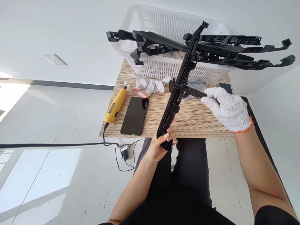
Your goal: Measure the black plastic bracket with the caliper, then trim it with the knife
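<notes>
My bare left hand [161,143] is wrapped round the lower end of a long black plastic trim piece [181,78], ribbed on its visible side. It slants up and away, its far end over the white basket. My right hand [227,108], in a white knit glove with an orange cuff, pinches the end of a narrow dark bar with a speckled face [195,91]. This bar lies across the middle of the trim piece; whether it is a separate tool or part of the trim, I cannot tell.
Several more black trim pieces [161,40] lie across the white plastic basket [153,65]. On the wooden table [151,121] are a yellow corded rotary tool [116,104], a black phone [135,115], a white glove [150,85], a grey knit cloth [196,86] and another phone [225,87]. A cable [46,146] runs left.
</notes>
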The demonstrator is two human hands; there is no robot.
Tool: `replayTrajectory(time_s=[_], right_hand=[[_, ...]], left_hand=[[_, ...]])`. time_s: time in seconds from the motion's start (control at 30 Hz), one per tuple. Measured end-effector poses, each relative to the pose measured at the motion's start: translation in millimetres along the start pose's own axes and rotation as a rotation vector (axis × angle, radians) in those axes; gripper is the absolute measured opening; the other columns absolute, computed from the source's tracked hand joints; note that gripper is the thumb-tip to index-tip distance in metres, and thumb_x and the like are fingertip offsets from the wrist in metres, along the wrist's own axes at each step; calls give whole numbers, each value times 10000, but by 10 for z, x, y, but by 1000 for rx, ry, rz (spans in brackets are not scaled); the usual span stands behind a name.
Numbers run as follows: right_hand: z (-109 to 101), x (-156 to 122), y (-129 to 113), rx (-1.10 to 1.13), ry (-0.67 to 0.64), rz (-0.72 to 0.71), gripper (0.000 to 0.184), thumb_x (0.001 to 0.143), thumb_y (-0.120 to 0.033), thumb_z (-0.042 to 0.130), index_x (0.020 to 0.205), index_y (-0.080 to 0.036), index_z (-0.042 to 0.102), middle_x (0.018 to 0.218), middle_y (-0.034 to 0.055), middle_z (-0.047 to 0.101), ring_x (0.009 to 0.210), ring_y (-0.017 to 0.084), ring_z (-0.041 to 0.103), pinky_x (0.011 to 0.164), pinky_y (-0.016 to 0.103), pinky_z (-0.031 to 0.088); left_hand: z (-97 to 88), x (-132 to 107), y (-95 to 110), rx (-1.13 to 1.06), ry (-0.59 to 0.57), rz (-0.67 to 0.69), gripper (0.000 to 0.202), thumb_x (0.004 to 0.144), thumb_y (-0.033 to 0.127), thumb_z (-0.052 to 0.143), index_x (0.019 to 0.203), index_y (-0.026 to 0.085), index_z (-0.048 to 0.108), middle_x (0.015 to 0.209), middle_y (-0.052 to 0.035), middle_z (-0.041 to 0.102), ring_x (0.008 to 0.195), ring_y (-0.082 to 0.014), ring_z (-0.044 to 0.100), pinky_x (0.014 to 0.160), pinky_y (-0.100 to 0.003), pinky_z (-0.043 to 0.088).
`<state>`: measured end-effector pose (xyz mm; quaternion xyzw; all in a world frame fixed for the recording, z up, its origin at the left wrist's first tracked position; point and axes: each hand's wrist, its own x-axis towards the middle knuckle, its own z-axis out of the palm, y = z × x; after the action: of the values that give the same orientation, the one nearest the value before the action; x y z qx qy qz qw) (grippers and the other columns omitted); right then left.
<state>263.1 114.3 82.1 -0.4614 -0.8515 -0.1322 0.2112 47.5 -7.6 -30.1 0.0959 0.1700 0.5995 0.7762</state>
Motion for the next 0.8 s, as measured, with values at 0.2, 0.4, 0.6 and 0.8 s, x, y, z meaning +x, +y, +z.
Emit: replayTrajectory(time_s=[0.2, 0.4, 0.6, 0.8], right_hand=[[-5, -16, -2, 14, 8, -46, 348, 989, -493, 512, 1158, -247, 692, 981, 7, 773, 727, 214, 728, 604, 329, 499], [-23, -33, 35, 20, 19, -83, 342, 988, -489, 509, 1140, -250, 700, 997, 23, 772, 736, 222, 726, 626, 348, 515], [-57, -33, 80, 30, 57, 41, 350, 985, -498, 481, 1152, -260, 677, 957, 42, 750, 736, 230, 710, 604, 353, 504], [-49, 68, 92, 40, 52, 101, 374, 985, -517, 447, 1147, -257, 661, 899, 43, 735, 736, 229, 698, 584, 343, 485]], left_hand=[[-14, -10, 44, -73, -27, -77, 675, 771, 327, 786, 1394, 239, 539, 936, -2, 537, 706, -91, 499, 673, -314, 574], [0, -3, 48, -40, -26, -89, 642, 778, 347, 765, 1370, 216, 557, 904, 5, 550, 678, -86, 490, 765, -389, 603], [-9, 15, 34, 58, -18, -86, 577, 762, 425, 751, 1261, 164, 620, 1009, -42, 610, 715, -105, 521, 824, -439, 597], [-26, 18, 22, 111, -10, -87, 604, 768, 466, 741, 1286, 179, 619, 1193, -88, 627, 748, -123, 537, 760, -396, 592]])
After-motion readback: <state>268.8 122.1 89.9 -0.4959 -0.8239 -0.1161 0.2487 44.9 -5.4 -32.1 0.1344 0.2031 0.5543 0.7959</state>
